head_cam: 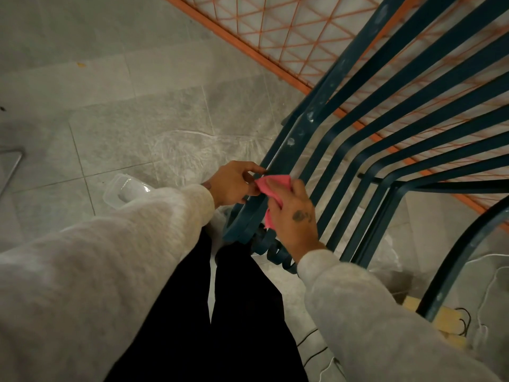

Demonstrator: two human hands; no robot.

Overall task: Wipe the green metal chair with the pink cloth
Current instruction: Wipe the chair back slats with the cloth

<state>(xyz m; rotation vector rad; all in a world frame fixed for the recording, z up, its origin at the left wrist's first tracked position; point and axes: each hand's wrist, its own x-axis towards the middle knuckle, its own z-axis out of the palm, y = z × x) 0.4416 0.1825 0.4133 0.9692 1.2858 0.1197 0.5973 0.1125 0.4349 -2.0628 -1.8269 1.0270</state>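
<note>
Hands (pixel 264 199) pinching pink cloth (pixel 272 188), chair (pixel 358 150) edge

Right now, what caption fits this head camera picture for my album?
Right hand presses a pink cloth on the green metal chair; left hand pinches its edge.

The floor (pixel 115 86) is laid with pale grey marbled tiles, thin dark joints between them, under dim, even light. An orange metal grille (pixel 278 31) with a diamond lattice runs diagonally across the upper right, its bottom rail meeting the tiles. A clear plastic container (pixel 121 190) lies on the floor at centre left, and crumpled clear plastic sheeting (pixel 192 153) spreads beside it. A thin metal bar (pixel 12 166) shows at the left edge
</note>
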